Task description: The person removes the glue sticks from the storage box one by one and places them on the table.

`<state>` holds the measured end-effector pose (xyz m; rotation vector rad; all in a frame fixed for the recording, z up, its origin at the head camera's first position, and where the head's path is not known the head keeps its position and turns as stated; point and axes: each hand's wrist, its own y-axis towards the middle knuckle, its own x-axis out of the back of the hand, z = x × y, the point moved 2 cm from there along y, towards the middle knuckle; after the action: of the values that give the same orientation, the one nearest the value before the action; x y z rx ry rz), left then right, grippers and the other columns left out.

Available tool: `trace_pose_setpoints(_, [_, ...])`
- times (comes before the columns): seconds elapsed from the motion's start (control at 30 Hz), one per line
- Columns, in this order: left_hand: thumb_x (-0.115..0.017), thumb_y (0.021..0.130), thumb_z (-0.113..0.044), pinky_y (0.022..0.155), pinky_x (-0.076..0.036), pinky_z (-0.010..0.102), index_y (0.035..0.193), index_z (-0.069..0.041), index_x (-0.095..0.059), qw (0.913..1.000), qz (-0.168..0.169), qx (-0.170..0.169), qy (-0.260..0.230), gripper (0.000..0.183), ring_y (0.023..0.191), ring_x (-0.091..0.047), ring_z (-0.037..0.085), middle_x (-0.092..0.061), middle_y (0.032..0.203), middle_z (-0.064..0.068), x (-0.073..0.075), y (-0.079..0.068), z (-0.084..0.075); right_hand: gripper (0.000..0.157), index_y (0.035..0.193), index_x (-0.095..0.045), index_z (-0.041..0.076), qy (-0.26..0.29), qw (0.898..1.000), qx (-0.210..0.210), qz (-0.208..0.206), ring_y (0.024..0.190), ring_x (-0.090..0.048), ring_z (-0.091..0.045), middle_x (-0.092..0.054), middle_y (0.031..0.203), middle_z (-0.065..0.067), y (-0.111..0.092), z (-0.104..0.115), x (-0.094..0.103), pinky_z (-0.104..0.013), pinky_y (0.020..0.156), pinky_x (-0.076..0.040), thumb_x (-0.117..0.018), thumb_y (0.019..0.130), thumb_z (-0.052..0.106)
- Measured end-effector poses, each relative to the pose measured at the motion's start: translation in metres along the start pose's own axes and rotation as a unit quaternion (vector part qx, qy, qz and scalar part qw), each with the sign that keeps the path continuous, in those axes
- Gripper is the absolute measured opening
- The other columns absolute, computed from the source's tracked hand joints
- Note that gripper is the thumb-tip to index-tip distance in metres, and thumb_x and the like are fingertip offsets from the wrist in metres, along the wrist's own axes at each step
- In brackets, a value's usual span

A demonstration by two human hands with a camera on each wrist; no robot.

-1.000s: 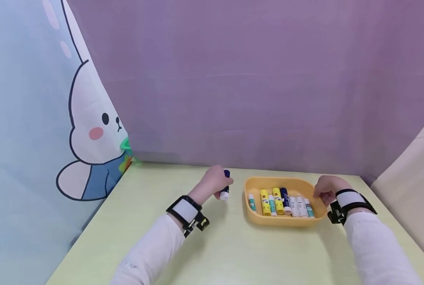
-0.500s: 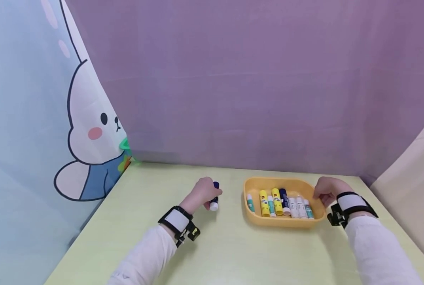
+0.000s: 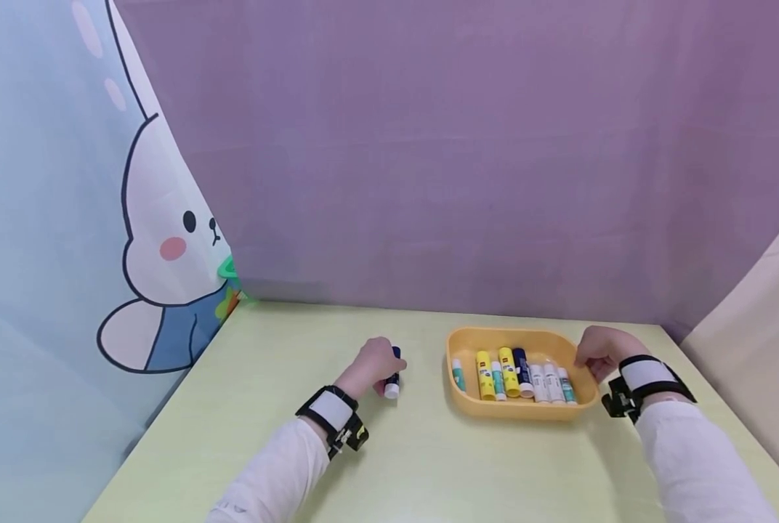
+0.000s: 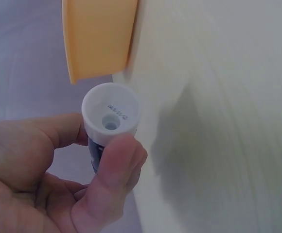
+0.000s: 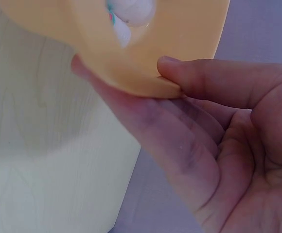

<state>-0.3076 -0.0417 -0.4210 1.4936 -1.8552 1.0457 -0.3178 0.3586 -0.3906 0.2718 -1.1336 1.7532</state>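
Note:
My left hand (image 3: pixel 371 361) grips a dark blue glue stick with a white base (image 3: pixel 392 391), held low over the table left of the orange basket (image 3: pixel 520 411). In the left wrist view, thumb and fingers close round the glue stick (image 4: pixel 111 110), whose hollow white end faces the camera. My right hand (image 3: pixel 602 349) pinches the basket's right rim, thumb inside and fingers underneath, as the right wrist view shows. Inside the basket lie several glue sticks: yellow ones (image 3: pixel 485 376), a dark blue one (image 3: pixel 523 373), white ones (image 3: pixel 551 383) and small teal-and-white ones (image 3: pixel 458 375).
The pale yellow-green table (image 3: pixel 422 472) ends at a purple curtain (image 3: pixel 429 160) behind. To the left hangs a light blue cloth with a cartoon rabbit (image 3: pixel 167 247), and a cream cloth (image 3: pixel 762 349) borders the right side.
My left hand has carried the blue glue stick leftward and nearer to me, away from the basket, lowering it toward the table. The right hand keeps its hold on the rim.

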Motion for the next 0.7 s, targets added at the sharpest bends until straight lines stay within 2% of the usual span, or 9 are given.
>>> trace_pose_setpoints(0.2, [-0.065,0.086,-0.022,0.04,-0.05,0.029,0.09,0.007,-0.056,0.9999,0.003,-0.008,0.008,0.03,0.037,-0.058,0.02,-0.059,0.06,0.013,-0.009,0.003,0.002,0.014,0.089,-0.058,-0.013,-0.007,1.0,0.003,-0.004,0.051,-0.059,-0.011,-0.058,0.059,-0.004,-0.001,0.0,-0.001,-0.029,0.059,-0.056,-0.055,0.081,-0.001])
trace_pose_setpoints(0.47, [-0.067,0.084,-0.021,0.04,-0.05,0.03,0.095,0.01,-0.056,1.0,0.001,-0.005,0.005,0.035,0.04,-0.061,0.023,-0.058,0.066,0.017,-0.016,0.002,0.001,0.015,0.09,-0.058,-0.013,-0.012,1.0,-0.005,-0.013,0.051,-0.06,-0.013,-0.059,0.06,-0.005,0.001,-0.002,-0.001,-0.03,0.058,-0.056,-0.056,0.081,-0.002])
trace_pose_setpoints(0.7, [-0.068,0.084,-0.02,0.04,-0.051,0.03,0.098,0.011,-0.055,0.9998,0.01,0.012,-0.009,0.036,0.04,-0.06,0.024,-0.058,0.065,0.017,-0.02,0.009,0.006,0.015,0.09,-0.058,-0.013,-0.014,1.0,-0.003,-0.014,0.052,-0.061,-0.013,-0.061,0.062,-0.006,0.001,-0.001,-0.001,-0.031,0.059,-0.057,-0.056,0.081,-0.002])
